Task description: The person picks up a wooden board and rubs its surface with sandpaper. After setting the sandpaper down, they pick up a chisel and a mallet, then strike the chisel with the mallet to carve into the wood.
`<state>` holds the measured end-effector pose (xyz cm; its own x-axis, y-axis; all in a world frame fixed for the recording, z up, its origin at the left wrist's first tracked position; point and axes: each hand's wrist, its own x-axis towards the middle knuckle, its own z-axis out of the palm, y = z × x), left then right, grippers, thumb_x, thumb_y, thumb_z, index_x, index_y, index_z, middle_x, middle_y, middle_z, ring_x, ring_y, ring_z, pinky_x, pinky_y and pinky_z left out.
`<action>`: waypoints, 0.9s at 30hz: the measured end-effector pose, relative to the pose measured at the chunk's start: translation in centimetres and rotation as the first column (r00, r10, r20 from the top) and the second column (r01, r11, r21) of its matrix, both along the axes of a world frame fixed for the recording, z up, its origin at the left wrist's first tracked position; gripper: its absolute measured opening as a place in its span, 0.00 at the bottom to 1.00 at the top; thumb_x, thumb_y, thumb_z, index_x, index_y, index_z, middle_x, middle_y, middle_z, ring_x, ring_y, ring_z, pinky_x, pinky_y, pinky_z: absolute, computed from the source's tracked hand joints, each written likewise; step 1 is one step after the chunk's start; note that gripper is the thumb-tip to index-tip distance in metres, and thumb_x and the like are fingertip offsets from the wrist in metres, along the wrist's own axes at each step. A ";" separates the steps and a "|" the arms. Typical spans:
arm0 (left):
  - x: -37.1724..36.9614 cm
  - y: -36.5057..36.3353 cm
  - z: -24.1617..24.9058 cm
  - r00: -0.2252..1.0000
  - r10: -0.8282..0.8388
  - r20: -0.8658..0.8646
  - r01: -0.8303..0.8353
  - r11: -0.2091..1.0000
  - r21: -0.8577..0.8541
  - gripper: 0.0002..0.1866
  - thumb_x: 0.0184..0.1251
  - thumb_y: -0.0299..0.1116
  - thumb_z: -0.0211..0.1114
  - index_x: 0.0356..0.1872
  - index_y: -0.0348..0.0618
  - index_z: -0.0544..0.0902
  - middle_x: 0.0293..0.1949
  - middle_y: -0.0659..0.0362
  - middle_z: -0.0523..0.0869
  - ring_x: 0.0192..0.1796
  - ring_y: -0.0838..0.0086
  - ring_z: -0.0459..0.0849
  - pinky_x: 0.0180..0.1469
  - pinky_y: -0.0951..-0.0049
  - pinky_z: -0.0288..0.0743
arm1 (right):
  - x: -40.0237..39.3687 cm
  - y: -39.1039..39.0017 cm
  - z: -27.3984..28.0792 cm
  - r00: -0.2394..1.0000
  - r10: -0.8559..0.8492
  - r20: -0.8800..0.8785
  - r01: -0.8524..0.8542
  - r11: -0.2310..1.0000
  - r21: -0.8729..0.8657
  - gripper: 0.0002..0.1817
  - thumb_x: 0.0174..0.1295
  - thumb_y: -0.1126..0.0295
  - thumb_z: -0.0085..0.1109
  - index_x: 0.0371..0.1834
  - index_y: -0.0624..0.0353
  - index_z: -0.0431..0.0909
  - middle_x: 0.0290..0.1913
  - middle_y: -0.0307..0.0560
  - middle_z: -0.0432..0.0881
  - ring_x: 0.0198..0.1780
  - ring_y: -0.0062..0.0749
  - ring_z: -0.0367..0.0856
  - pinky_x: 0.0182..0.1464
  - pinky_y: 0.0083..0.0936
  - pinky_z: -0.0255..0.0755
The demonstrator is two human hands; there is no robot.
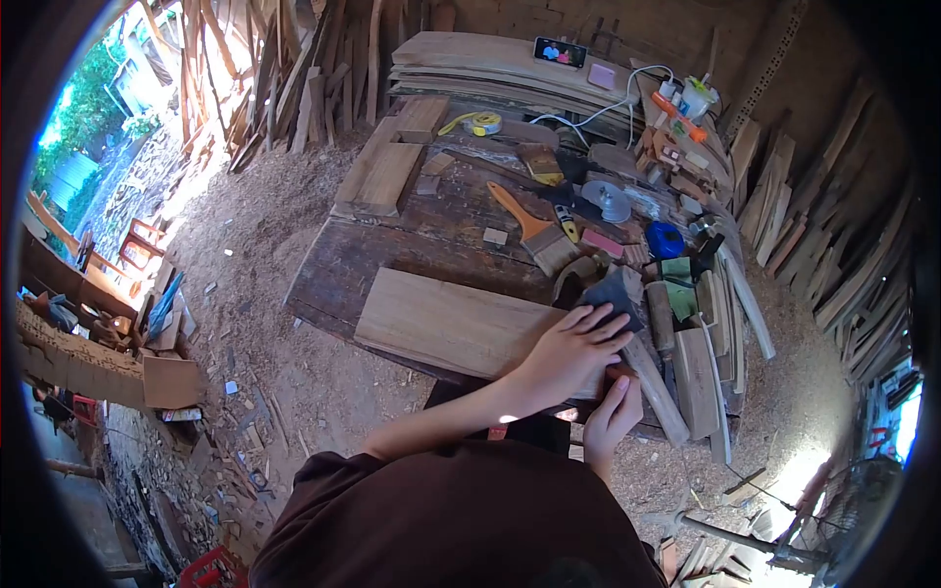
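Observation:
A pale wooden board (pixel 446 321) lies along the near edge of the dark workbench (pixel 333 257). My left hand (pixel 578 355) reaches across the board's right end, palm down with its fingers spread, the fingertips beside a dark grey sheet (pixel 616 294). Close to my body, my right hand (pixel 616 412) is closed at the bench's near edge, thumb and fingers together around a small reddish-brown piece that is mostly hidden. Just right of both hands a long wood strip (pixel 659 397) lies at a slant.
Behind the board are a wide brush (pixel 529 220), a yellow tape measure (pixel 483 122), a blue tape measure (pixel 665 240) and a clear disc (pixel 608 201). Wood blocks (pixel 698 382) crowd the right side. A phone (pixel 561 52) stands on stacked planks (pixel 470 49) at the back.

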<state>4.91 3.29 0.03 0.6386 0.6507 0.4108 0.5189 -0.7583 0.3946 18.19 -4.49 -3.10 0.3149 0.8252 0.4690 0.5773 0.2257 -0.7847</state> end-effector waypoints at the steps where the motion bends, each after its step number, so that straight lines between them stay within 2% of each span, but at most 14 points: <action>1: 0.4 -0.1 0.0 1.000 -0.007 -0.018 0.008 0.999 0.033 0.24 0.74 0.37 0.55 0.69 0.49 0.73 0.73 0.58 0.70 0.76 0.61 0.65 0.76 0.58 0.55 | 0.0 -0.1 0.1 1.000 0.002 -0.019 -0.003 1.000 -0.021 0.16 0.77 0.69 0.40 0.42 0.69 0.77 0.42 0.57 0.83 0.43 0.46 0.82 0.48 0.35 0.73; 6: -4.6 -1.1 1.0 0.999 0.039 0.026 -0.038 0.999 -0.006 0.23 0.73 0.36 0.53 0.67 0.48 0.76 0.71 0.57 0.73 0.74 0.62 0.67 0.76 0.58 0.54 | -0.4 0.3 0.6 1.000 0.008 -0.019 -0.007 0.998 0.057 0.17 0.77 0.68 0.40 0.40 0.70 0.77 0.42 0.57 0.83 0.43 0.45 0.82 0.50 0.34 0.73; 12: -13.9 -1.4 1.7 0.905 0.400 -0.146 -0.403 0.915 0.010 0.22 0.78 0.38 0.51 0.69 0.49 0.74 0.71 0.57 0.73 0.75 0.59 0.66 0.74 0.56 0.57 | -0.4 0.4 0.3 0.999 0.034 -0.024 -0.032 0.998 0.055 0.14 0.75 0.72 0.42 0.41 0.70 0.77 0.45 0.61 0.83 0.47 0.50 0.82 0.53 0.37 0.74; 14: -14.4 -1.1 1.9 0.916 0.371 -0.152 -0.374 0.927 0.009 0.23 0.78 0.39 0.51 0.70 0.49 0.73 0.72 0.56 0.72 0.76 0.59 0.65 0.74 0.56 0.58 | -0.9 0.9 0.7 0.993 -0.069 0.096 0.033 0.943 0.331 0.16 0.74 0.69 0.42 0.42 0.70 0.78 0.50 0.60 0.81 0.48 0.48 0.82 0.55 0.37 0.73; 15: -13.6 -0.8 1.8 0.929 0.329 -0.168 -0.331 0.944 0.019 0.23 0.77 0.39 0.51 0.70 0.48 0.72 0.73 0.56 0.70 0.76 0.59 0.64 0.75 0.57 0.56 | -0.9 0.8 0.7 0.993 -0.065 0.098 0.029 0.942 0.333 0.16 0.74 0.69 0.42 0.42 0.70 0.78 0.50 0.60 0.81 0.48 0.48 0.82 0.55 0.37 0.73; 16: -12.4 -0.5 1.5 0.928 0.333 -0.164 -0.335 0.942 0.021 0.23 0.77 0.39 0.51 0.70 0.48 0.72 0.73 0.56 0.70 0.76 0.59 0.64 0.75 0.57 0.56 | -0.8 0.3 0.5 0.986 0.006 0.165 -0.086 0.871 0.484 0.14 0.72 0.70 0.45 0.45 0.70 0.78 0.51 0.61 0.81 0.51 0.49 0.81 0.57 0.41 0.73; 17: -10.8 -0.2 1.3 0.963 0.213 -0.162 -0.206 0.977 0.063 0.24 0.76 0.39 0.52 0.70 0.47 0.72 0.72 0.56 0.70 0.75 0.60 0.65 0.75 0.58 0.56 | -0.8 -0.1 0.8 0.968 0.063 0.242 -0.203 0.765 0.612 0.14 0.69 0.71 0.49 0.49 0.69 0.78 0.52 0.62 0.81 0.54 0.49 0.81 0.60 0.45 0.72; 18: -9.2 0.1 1.0 0.982 0.088 -0.167 -0.072 0.992 0.103 0.24 0.76 0.39 0.52 0.70 0.46 0.72 0.72 0.56 0.71 0.75 0.60 0.66 0.76 0.58 0.55 | -1.4 -1.2 0.8 0.922 0.292 0.256 -0.387 0.747 0.541 0.14 0.64 0.73 0.53 0.49 0.69 0.79 0.49 0.63 0.82 0.50 0.47 0.83 0.56 0.44 0.76; 19: -7.4 0.4 0.7 0.982 0.089 -0.165 -0.072 0.992 0.106 0.24 0.76 0.39 0.52 0.70 0.46 0.72 0.72 0.56 0.71 0.75 0.60 0.66 0.76 0.58 0.55 | -2.9 -1.9 -0.5 0.808 0.586 0.059 -0.546 0.707 0.450 0.13 0.65 0.74 0.54 0.50 0.68 0.79 0.45 0.61 0.84 0.44 0.46 0.85 0.47 0.41 0.80; 20: -5.6 0.5 0.3 0.992 0.011 -0.129 0.002 0.995 0.101 0.24 0.75 0.39 0.53 0.70 0.47 0.72 0.72 0.56 0.71 0.75 0.61 0.66 0.76 0.59 0.54 | -4.5 -2.7 0.7 0.712 0.702 -0.024 -0.667 0.686 0.290 0.11 0.66 0.74 0.55 0.49 0.66 0.80 0.42 0.57 0.86 0.38 0.41 0.86 0.40 0.35 0.81; 21: -4.3 0.7 0.0 0.993 -0.069 -0.091 0.078 0.992 0.098 0.24 0.75 0.39 0.53 0.70 0.47 0.72 0.72 0.57 0.71 0.75 0.62 0.66 0.76 0.59 0.54 | -5.0 -3.9 1.8 0.600 0.762 -0.243 -0.799 0.583 -0.148 0.11 0.70 0.71 0.54 0.50 0.63 0.80 0.43 0.53 0.86 0.42 0.37 0.87 0.46 0.33 0.79; 23: -3.1 1.0 -0.3 0.988 -0.088 -0.127 0.106 0.985 0.140 0.25 0.75 0.39 0.54 0.70 0.48 0.71 0.72 0.58 0.71 0.75 0.63 0.65 0.76 0.59 0.53 | -8.7 -2.7 0.7 0.320 0.764 -0.561 -0.945 0.218 -0.242 0.13 0.73 0.66 0.51 0.51 0.63 0.81 0.44 0.51 0.87 0.47 0.34 0.86 0.51 0.30 0.77; 25: -3.4 0.9 -0.1 0.981 -0.099 -0.167 0.129 0.975 0.181 0.25 0.74 0.40 0.54 0.70 0.49 0.71 0.72 0.58 0.70 0.76 0.64 0.65 0.76 0.59 0.53 | -12.2 -1.9 -3.5 0.050 0.825 -0.563 -0.944 -0.145 -0.297 0.17 0.76 0.63 0.47 0.53 0.64 0.80 0.46 0.53 0.86 0.50 0.35 0.84 0.55 0.30 0.75; 27: -4.9 0.3 0.3 0.976 -0.162 -0.145 0.172 0.983 0.060 0.27 0.74 0.39 0.55 0.73 0.54 0.69 0.75 0.60 0.66 0.78 0.65 0.60 0.78 0.60 0.51 | -15.9 -2.0 -6.1 -0.262 0.833 -0.488 -0.882 -0.412 -0.229 0.19 0.75 0.61 0.49 0.56 0.65 0.79 0.48 0.54 0.86 0.50 0.33 0.84 0.55 0.31 0.75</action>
